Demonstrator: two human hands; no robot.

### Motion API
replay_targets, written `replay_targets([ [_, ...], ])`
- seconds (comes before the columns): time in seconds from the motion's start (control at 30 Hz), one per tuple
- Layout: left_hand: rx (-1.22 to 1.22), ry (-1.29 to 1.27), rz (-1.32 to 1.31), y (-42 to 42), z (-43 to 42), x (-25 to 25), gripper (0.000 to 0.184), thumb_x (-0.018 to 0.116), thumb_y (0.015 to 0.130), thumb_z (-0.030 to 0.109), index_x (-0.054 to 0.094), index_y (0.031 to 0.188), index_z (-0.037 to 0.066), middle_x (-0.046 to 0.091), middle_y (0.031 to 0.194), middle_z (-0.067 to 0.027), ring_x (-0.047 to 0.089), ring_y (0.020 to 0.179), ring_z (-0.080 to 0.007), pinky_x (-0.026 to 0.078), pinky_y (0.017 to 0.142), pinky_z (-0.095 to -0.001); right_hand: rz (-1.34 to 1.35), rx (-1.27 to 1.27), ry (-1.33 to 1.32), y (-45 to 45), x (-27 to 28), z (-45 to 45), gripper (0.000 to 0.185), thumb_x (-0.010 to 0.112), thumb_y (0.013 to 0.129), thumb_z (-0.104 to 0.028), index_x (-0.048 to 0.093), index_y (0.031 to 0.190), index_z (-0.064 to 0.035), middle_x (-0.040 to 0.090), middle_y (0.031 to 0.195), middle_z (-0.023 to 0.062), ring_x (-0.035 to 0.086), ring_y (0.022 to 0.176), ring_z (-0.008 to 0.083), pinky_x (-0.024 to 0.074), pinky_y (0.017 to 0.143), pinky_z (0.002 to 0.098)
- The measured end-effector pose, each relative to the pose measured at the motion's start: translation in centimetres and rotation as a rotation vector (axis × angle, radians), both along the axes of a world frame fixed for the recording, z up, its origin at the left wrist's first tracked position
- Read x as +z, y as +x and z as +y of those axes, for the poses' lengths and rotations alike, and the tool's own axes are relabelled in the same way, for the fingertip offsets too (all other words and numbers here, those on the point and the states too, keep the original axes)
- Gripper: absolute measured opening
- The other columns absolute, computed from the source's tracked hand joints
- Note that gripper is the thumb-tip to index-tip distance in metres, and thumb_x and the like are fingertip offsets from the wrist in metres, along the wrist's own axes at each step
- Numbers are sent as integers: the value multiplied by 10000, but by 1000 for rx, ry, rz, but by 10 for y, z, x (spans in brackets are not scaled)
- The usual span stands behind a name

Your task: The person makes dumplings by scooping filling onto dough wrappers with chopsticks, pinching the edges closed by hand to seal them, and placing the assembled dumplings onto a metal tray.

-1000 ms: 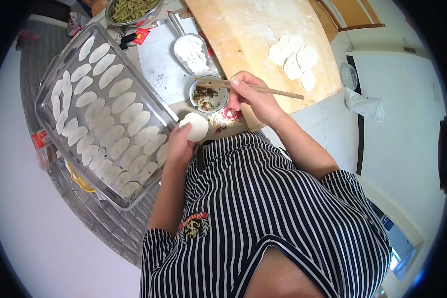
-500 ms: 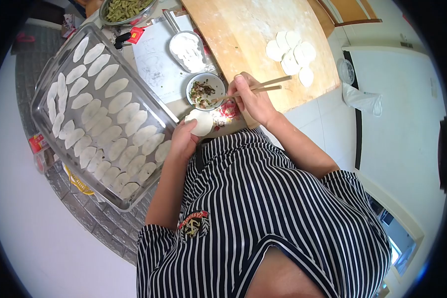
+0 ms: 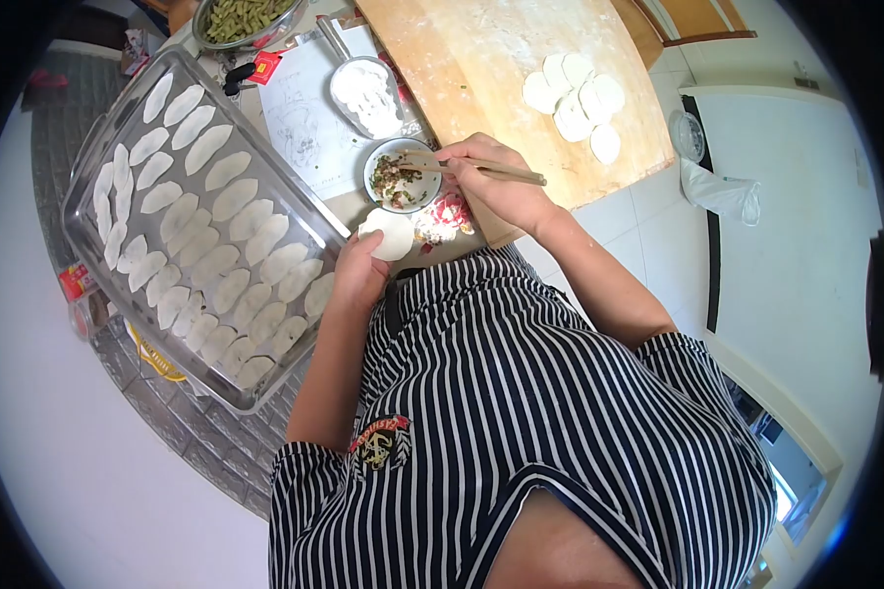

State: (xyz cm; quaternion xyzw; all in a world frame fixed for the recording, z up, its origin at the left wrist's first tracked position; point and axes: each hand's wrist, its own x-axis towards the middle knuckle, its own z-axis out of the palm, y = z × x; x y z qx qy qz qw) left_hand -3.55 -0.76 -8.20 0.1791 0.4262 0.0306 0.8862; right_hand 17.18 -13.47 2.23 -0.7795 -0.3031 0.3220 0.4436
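Note:
My left hand (image 3: pixel 361 267) pinches a round dumpling wrapper (image 3: pixel 389 236) at its edge, just below a white bowl (image 3: pixel 425 203). Chopped filling (image 3: pixel 393 180) with green and brown bits lies in that bowl, mostly along its left side. A pair of wooden chopsticks (image 3: pixel 506 172) is gripped in my right hand (image 3: pixel 501 182), the tips down inside the bowl at the filling. To the left, a clear plastic tray (image 3: pixel 309 201) holds many folded dumplings (image 3: pixel 231 169) in rows. More flat round wrappers (image 3: pixel 573 118) overlap in a group on the wooden board (image 3: pixel 471 59).
A metal scoop of white flour (image 3: pixel 366 96) rests on a paper sheet (image 3: pixel 300 118) behind the bowl. A metal bowl of green pods (image 3: pixel 241 20) stands at the back left. A plastic bag (image 3: pixel 719 193) hangs right of the board.
My right hand has turned the chopsticks, so their tips now sit at the filling's upper part and their back ends are lower and closer together. The wrapper stays in my left hand.

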Motion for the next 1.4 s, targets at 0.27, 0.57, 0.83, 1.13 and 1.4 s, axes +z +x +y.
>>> replay_targets([
  [0.27, -38, -46, -43, 9, -3, 15, 436, 469, 933, 46, 396, 1343, -81, 525, 1318, -214, 554, 1194, -322, 440, 1053, -438, 11, -20, -35, -14, -27, -7, 218, 615, 935, -219, 713, 1042, -56, 669, 986, 109, 631, 904, 207, 493, 833, 294],
  [0.57, 10, -42, -67, 12, -5, 17, 432, 466, 926, 25, 393, 1338, -86, 509, 1332, -218, 538, 1214, -328, 433, 1065, -441, -25, 9, 9, -21, -27, -15, 236, 588, 947, -232, 708, 1062, -63, 669, 961, 117, 630, 883, 226, 501, 825, 308],
  [0.83, 44, -56, -65, 16, -7, 22, 448, 456, 879, -33, 402, 1321, -89, 515, 1320, -219, 531, 1222, -334, 426, 1078, -444, -84, 225, -29, -23, -22, -27, 277, 544, 968, -273, 701, 1098, -85, 671, 1005, 110, 639, 931, 228, 501, 880, 297],
  [1.13, 79, -147, -26, 15, -9, 7, 417, 452, 829, -66, 451, 1245, -83, 551, 1251, -193, 551, 1175, -314, 433, 1059, -418, -94, 215, 358, -37, -18, -46, 180, 607, 918, -108, 689, 1055, -26, 659, 947, 110, 633, 883, 224, 515, 818, 297],
  [1.4, -95, 115, -248, -7, -15, -10, 319, 513, 885, 27, 486, 1197, -32, 551, 1246, -182, 553, 1167, -292, 423, 1054, -389, -375, 502, 332, -29, -12, -58, 226, 602, 932, -207, 680, 1122, -113, 662, 990, 56, 661, 774, 184, 586, 694, 301],
])
